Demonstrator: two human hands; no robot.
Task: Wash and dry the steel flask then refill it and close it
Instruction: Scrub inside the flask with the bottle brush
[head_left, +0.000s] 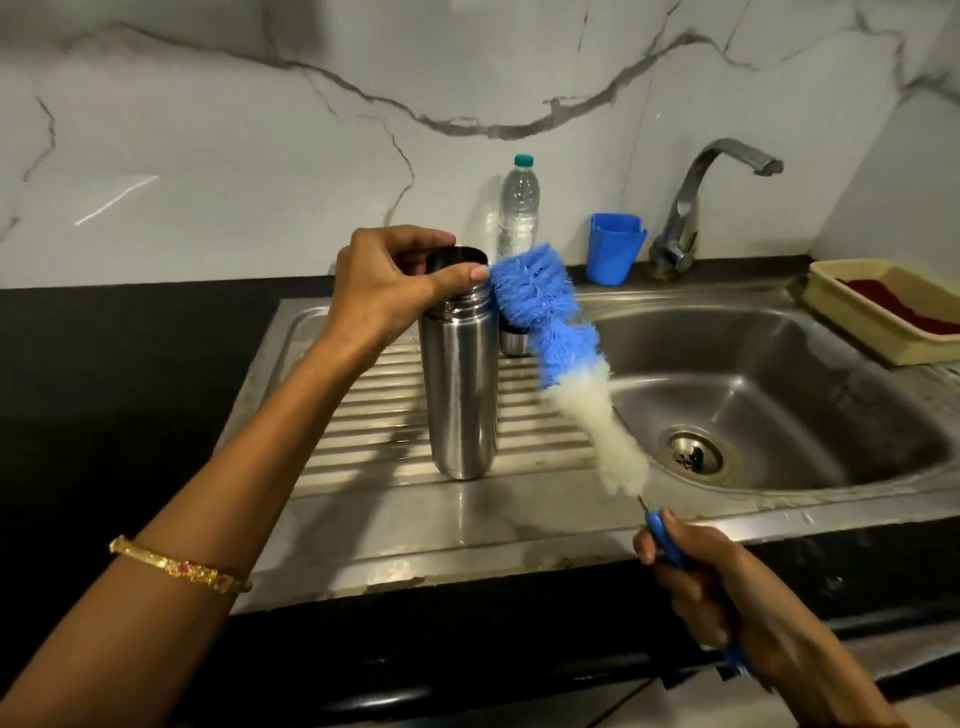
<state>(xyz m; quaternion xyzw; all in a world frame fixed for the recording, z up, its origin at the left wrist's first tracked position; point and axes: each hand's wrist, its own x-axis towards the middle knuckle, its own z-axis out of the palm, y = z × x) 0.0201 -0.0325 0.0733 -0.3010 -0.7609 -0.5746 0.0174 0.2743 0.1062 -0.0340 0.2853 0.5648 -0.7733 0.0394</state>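
Leftmost, a gold bangle (179, 566) on the left forearm. L hand (387, 283), grip clasped round the open neck of the steel flask (460, 384), which stands upright on the ribbed drainboard (363, 410) of the sink (779, 395). Bottle brush (561, 358), blue bristles touching the flask's neck from outside, white part lower. R hand (727, 592), grip clenched on the brush's blue handle. Behind: water bottle (518, 208), blue cup (615, 249), tap (701, 202). Far right, a tray (852, 306) on the bench.
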